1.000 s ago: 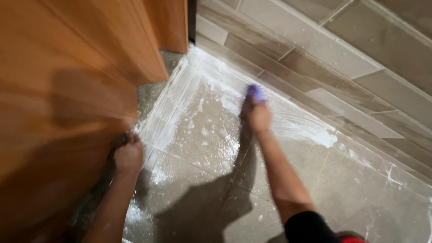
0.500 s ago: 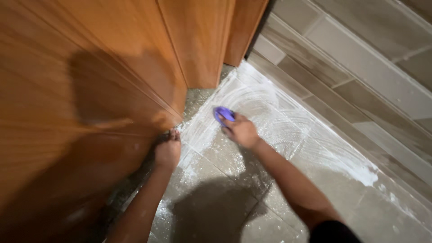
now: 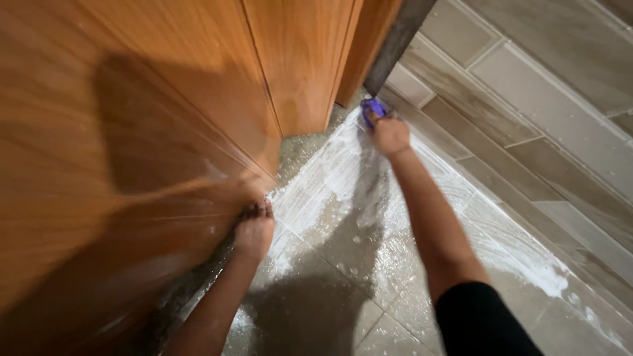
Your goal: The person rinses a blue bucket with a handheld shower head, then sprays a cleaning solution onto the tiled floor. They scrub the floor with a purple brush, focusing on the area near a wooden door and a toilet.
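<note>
Soapy grey floor tiles (image 3: 343,264) underfoot; right hand (image 3: 390,136) gripping purple scrubber (image 3: 373,107) near wall corner, left hand (image 3: 254,231) curled, fingertips touching wooden cabinet (image 3: 132,132) base.

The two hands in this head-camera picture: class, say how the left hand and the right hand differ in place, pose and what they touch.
The right hand reaches far out to the corner by the tiled wall; the left hand stays close in, at the foot of the wooden cabinet. The right hand presses a purple scrubber; the left hand holds nothing and rests curled. Both are on the soapy tiled floor.
</note>
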